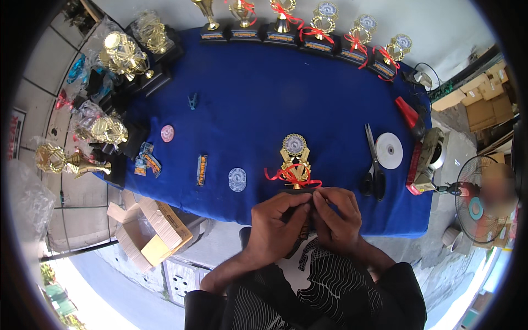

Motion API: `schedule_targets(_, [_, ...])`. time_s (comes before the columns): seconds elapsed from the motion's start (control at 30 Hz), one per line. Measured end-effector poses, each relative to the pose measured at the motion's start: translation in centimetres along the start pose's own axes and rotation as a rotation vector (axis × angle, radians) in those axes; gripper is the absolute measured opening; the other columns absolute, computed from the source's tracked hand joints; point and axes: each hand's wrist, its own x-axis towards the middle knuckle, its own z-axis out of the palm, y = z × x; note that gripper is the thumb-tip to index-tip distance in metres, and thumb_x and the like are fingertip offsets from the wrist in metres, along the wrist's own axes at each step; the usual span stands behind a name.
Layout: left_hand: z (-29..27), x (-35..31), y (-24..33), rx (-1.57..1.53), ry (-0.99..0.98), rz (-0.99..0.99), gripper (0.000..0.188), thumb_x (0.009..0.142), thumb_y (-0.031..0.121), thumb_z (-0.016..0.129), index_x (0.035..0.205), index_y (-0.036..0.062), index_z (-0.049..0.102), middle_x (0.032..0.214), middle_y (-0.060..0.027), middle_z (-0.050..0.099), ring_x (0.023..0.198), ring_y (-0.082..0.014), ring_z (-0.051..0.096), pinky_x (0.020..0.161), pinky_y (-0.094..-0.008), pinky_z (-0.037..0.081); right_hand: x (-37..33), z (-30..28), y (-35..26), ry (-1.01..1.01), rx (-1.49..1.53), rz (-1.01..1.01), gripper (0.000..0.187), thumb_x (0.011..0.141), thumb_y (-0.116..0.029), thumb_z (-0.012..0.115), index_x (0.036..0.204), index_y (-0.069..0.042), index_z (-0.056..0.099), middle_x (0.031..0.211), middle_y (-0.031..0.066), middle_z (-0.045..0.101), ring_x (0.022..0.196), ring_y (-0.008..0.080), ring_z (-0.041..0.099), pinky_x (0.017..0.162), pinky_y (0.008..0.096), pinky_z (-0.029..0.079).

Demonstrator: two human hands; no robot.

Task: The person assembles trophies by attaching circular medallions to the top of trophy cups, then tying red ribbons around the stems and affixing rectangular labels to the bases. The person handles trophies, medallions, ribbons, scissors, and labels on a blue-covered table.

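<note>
A small gold trophy (295, 159) with a silver round disc and a red ribbon (291, 174) is at the table's front edge; my hands hide most of its dark base. Both hands are drawn together just in front of it, fingertips almost touching. My left hand (279, 220) is closed in a pinch, with a dark printed label strip (302, 235) showing under its fingers. Thumb and fingers of my right hand (338, 216) are pressed together too; what they pinch is hidden. Left of the trophy lie a silver round disc (237, 180) and another label strip (202, 170).
Scissors (375, 168), a white ribbon spool (389, 150) and a red hair dryer (408, 114) lie right on the blue cloth (247, 99). Ribboned trophies (319, 33) line the back; wrapped ones (124, 55) crowd the left. A fan (484, 199) and an open carton (148, 231) flank the table.
</note>
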Motion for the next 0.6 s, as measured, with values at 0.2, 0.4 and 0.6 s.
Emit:
schedule_targets(0.2, [-0.1,0.3,-0.1,0.025,-0.020,-0.046,0.019,0.093,-0.005,0.069,0.112,-0.0053,0.073,0.101,-0.0157,0.075,0.089,-0.0171,0.073,0.076,-0.0280,0.057,-0.1,0.6,0.7,-0.003,0.051,0.042,0.048,0.069,0.008,0.078,0.117,0.003,0.073,0.116,0.0160,0.068,0.099,0.0325,0.067,0.081,0.0392,0.059])
schedule_targets(0.4, [-0.3,0.7,-0.3,0.029,-0.048,-0.091,0.020,0.094,-0.005,0.070,0.113,-0.0051,0.073,0.103,-0.0154,0.075,0.090,-0.0170,0.073,0.076,-0.0280,0.057,-0.1,0.8,1.2,0.021,0.085,0.052,0.048,0.071,0.008,0.078,0.118,0.003,0.073,0.114,0.0162,0.068,0.097,0.0319,0.068,0.080,0.0394,0.059])
schedule_targets(0.6, [0.0,0.9,-0.9,-0.021,-0.048,-0.118,0.019,0.094,-0.005,0.069,0.113,-0.0051,0.073,0.104,-0.0148,0.075,0.092,-0.0164,0.073,0.077,-0.0275,0.057,-0.2,0.9,1.7,-0.007,0.083,0.072,0.047,0.071,0.006,0.079,0.117,0.002,0.074,0.114,0.0154,0.069,0.096,0.0314,0.067,0.079,0.0387,0.058])
